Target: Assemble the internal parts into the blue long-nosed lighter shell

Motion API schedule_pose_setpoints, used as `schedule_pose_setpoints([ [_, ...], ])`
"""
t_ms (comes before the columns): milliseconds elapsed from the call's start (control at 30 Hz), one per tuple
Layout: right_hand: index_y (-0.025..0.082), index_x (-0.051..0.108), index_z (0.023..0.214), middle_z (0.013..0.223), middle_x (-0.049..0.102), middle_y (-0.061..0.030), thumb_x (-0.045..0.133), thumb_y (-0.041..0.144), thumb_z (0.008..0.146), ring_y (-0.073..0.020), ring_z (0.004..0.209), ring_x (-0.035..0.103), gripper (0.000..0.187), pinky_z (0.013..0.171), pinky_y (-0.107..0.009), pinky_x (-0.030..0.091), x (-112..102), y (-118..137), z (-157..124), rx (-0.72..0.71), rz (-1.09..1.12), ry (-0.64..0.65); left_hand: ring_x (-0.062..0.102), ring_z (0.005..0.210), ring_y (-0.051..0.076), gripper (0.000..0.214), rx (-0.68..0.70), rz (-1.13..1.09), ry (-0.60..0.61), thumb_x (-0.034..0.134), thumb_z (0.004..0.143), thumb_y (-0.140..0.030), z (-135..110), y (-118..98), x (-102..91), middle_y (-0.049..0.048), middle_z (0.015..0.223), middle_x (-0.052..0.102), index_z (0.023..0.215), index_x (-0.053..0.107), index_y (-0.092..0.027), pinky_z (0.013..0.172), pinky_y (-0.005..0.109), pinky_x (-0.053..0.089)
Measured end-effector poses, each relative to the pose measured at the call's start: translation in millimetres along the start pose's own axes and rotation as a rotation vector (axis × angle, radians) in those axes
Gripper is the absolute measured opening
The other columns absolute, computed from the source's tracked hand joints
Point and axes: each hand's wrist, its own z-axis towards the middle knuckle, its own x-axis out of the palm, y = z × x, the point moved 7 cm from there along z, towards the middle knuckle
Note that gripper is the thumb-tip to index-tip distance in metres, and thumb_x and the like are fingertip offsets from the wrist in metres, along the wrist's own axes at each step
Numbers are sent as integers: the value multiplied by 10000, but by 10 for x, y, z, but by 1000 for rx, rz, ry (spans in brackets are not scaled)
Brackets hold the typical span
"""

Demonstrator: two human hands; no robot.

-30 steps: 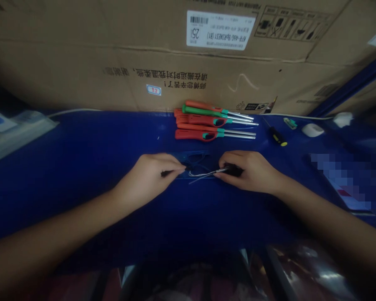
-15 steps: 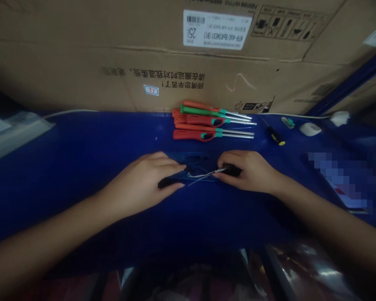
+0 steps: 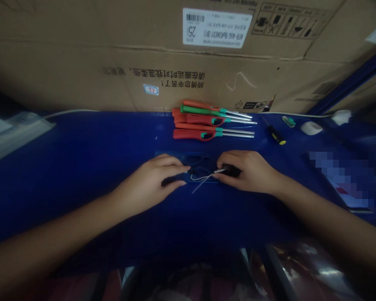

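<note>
My left hand (image 3: 155, 177) is closed around a small dark piece (image 3: 171, 179), mostly hidden by thumb and fingers. Opposite it, my right hand (image 3: 249, 170) grips a black part (image 3: 233, 170) whose exact kind I cannot make out. Thin pale wires (image 3: 200, 178) run from the right fingertips toward the left ones. A thin clear strip or tube (image 3: 200, 185) also sticks out of the right-hand grip, slanting down to the left. Under both hands lies a blue mould-like holder (image 3: 194, 159) with shaped recesses, nearly the colour of the table.
Several red and orange lighters (image 3: 191, 133) with metal tubes lie behind the holder, with a green-handled one (image 3: 200, 110) among them. At right are a black and yellow screwdriver (image 3: 275, 136), a green piece (image 3: 288, 121) and a white object (image 3: 311, 128). A cardboard box (image 3: 81, 54) stands behind.
My left hand has shifted slightly right, and the dark piece in it shows less. The clear strip now slants more steeply downward. My right hand has stayed nearly still.
</note>
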Motion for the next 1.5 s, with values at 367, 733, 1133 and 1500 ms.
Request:
schedule_pose_setpoints([
  [367,209,616,915,828,663,-17,588,444,955,-146,728,619,241,647,-260,404,-8,-5,-4,9,-19,-12,676,1062,189,228,31,24,-5,657,954,-237,-37,-11,28,57,1139,723,1158,751,-196,968,312,555],
  [733,204,621,939,853,671,-24,574,381,986,-153,771,625,189,692,-268,440,-34,10,-23,-54,17,48,663,1025,205,248,-1,99,-19,610,982,-284,-69,-4,30,69,1121,702,1177,746,-214,916,356,575],
  [1133,199,695,1052,980,705,-65,551,233,981,-178,874,669,164,768,-300,527,-103,36,-35,-91,136,105,666,1016,212,250,-19,92,-28,604,969,-253,-73,-26,-2,73,1110,699,1158,755,-193,908,367,579],
  [1500,232,748,1124,1057,725,-68,542,206,985,-177,904,712,250,790,-301,567,-167,35,-84,-94,114,72,674,1026,208,249,-57,82,-29,620,961,-291,-82,25,-1,60,1124,702,1161,756,-228,925,361,578],
])
